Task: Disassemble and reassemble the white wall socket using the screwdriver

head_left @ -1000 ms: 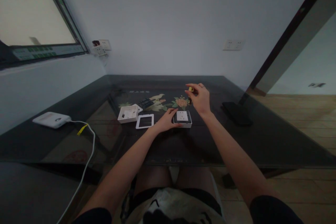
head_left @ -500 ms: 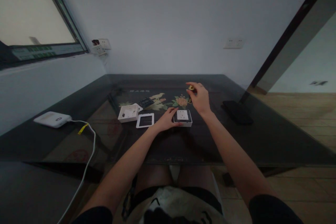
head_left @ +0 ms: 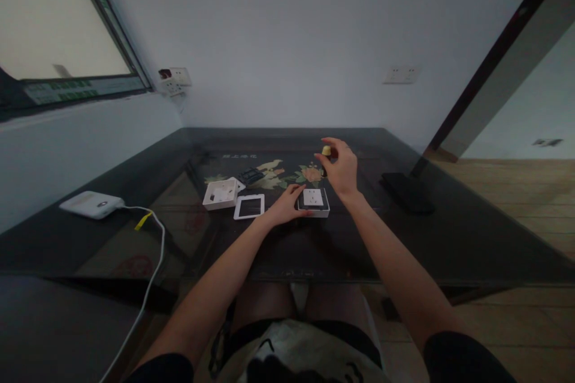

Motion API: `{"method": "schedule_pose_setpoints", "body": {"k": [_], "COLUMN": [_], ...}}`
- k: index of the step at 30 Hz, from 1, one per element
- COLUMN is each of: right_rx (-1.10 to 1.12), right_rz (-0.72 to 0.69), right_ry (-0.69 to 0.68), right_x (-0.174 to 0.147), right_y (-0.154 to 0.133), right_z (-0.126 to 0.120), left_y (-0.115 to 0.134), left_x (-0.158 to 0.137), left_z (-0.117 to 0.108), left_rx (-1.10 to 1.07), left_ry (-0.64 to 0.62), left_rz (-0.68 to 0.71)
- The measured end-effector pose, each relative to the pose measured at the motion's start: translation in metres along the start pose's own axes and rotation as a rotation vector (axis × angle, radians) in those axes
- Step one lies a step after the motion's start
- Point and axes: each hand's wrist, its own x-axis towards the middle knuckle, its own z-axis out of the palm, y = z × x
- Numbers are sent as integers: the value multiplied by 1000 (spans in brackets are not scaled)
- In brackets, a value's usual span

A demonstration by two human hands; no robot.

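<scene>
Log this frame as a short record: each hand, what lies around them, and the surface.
Left hand: thumb and fingers gripping the white socket unit
Right hand: raised, pinching a small yellow-topped object
Beside left hand: white frame, open white box, dark part
Far left: white device with cable
Right side: flat black item
Surface: dark table with floral pattern
</scene>
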Motion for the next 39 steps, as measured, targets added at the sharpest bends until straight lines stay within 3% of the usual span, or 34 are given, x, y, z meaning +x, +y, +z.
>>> {"method": "schedule_pose_setpoints", "body": {"k": [6, 13, 22, 29, 35, 39], "right_rx": [70, -139, -127, -353, -279, -332], "right_rz": [-16, 9, -44, -41, -2, -40], "right_ry": [-81, -16, -253, -137, -369, -360], "right_x": [2, 5, 24, 27, 43, 40], "right_y": [7, 0, 8, 0, 3, -8], "right_z": [-2, -3, -12, -14, -19, -23], "left_y": [1, 1, -2, 1, 4, 3], "left_x": [0, 0, -1, 0, -2, -1], "left_z": [0, 1, 0, -2, -3, -1], "left_rx": [12, -3, 11, 28, 19, 16], "left_ry": [-1, 16, 3, -9, -16, 1], "left_rz": [15, 25, 9, 9, -2, 16]}}
